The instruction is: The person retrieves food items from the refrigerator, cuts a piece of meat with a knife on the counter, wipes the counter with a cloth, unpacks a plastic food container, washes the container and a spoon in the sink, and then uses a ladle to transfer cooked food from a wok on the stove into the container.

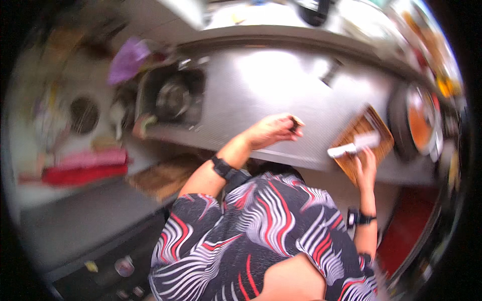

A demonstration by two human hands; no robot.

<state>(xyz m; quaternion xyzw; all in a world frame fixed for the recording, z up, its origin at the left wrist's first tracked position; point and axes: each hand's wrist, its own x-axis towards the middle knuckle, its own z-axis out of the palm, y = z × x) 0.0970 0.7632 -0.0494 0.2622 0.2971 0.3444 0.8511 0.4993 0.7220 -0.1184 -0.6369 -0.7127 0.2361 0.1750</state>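
My left hand (pixel 274 131) is raised over the front part of a steel countertop (pixel 241 116). Its fingers are closed around a small dark item (pixel 294 124) with a pale edge, too blurred to name. To the right, my right hand (pixel 365 165) reaches over a brown rectangular basket or tray (pixel 348 129). Its fingertips meet a white item (pixel 340 150) with a stick-like end, and a pale flat piece (pixel 367 139) lies beside them. Blur hides whether the fingers grip either one. The basket sits tilted at the counter's front edge.
A dark sink (pixel 197 101) with a metal bowl (pixel 173 98) is set in at the left. Right of the basket stands a round pan (pixel 401 116) near a dish of orange content (pixel 420 122). A dark flat object (pixel 332 72) lies towards the back. A purple bag (pixel 130 60) is beyond the sink.
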